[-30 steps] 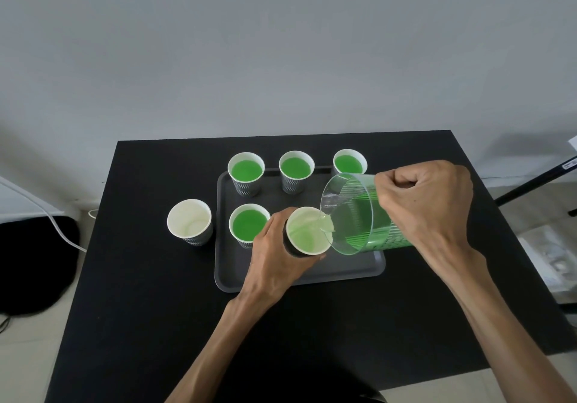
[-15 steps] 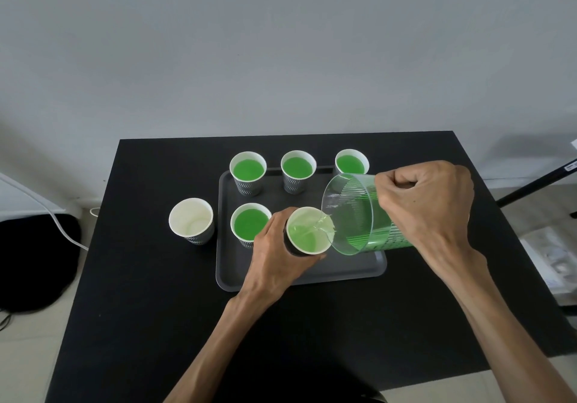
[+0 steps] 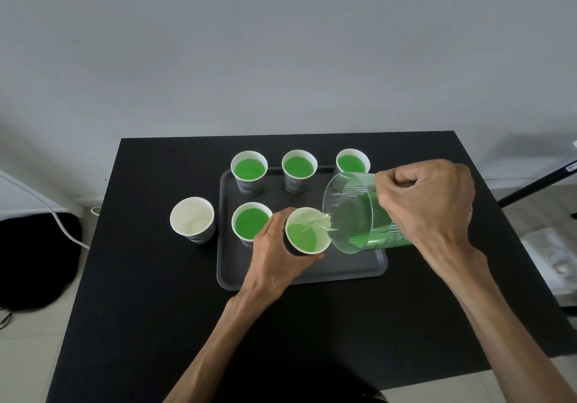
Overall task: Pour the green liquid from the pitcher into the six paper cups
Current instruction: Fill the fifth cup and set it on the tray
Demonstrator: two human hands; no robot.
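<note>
Fifth cup filling; one cup left empty.

Empty cup (image 3: 192, 219) waits on the tabletop (image 3: 140, 278), just beside the tray (image 3: 359, 270), which holds four full cups. My left hand (image 3: 274, 248) wraps around the fifth cup (image 3: 307, 231), lifting and steadying it to meet the spout. My right hand (image 3: 426, 207), fist clenched on the handle, wrist rolled inward, tips the pitcher (image 3: 359, 212) so green liquid (image 3: 326, 223) runs over its lip.
</note>
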